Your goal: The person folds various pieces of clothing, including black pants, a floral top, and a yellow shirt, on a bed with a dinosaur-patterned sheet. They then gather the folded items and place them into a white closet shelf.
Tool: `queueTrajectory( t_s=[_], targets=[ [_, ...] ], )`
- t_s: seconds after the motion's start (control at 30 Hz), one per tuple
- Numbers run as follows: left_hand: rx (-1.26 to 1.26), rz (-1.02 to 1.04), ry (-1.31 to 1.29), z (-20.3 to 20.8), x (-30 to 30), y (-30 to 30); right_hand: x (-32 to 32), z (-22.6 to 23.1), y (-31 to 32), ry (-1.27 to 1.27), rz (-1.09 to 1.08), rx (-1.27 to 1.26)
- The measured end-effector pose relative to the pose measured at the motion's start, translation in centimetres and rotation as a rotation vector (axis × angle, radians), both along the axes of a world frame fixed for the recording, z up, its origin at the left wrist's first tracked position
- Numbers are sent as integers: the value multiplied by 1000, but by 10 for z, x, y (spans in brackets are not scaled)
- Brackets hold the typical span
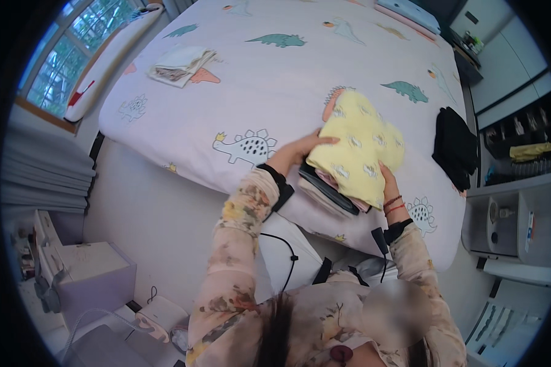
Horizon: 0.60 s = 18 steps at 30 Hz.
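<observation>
L hand [304, 150] + R hand [390, 185] clamped on yellow printed soft-cloth bundle [355, 144]; uneven pull cd topple dark/pink folded-fabric stack [330, 190] underneath.

From my feed I note a wide bed [300, 67] under a pale pink sheet [189, 119] printed with dinosaurs. On it: a folded off-white cloth [180, 64] far left, black folded clothing [454, 147] at the right edge, blue folded bedding [413, 15] at the far right. Near edge, right of centre: a folded stack [327, 194], yellow cloth [358, 144] topmost; I can't tell whether it rests fully.
</observation>
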State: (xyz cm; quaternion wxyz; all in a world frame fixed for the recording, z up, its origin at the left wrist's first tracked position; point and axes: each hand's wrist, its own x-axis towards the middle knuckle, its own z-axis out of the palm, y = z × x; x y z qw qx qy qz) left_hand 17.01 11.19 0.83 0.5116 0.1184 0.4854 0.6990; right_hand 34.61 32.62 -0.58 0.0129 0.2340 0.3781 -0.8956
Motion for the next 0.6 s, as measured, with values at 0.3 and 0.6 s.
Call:
queueTrajectory(
  t_s=[0.3, 0.6],
  targets=[
    [-70, 236, 145, 91, -100, -217, -164, 65, -177, 213, 256, 16],
    [-1057, 393, 667, -48, -124, -320, -165, -39, -253, -225, 519, 781]
  ],
)
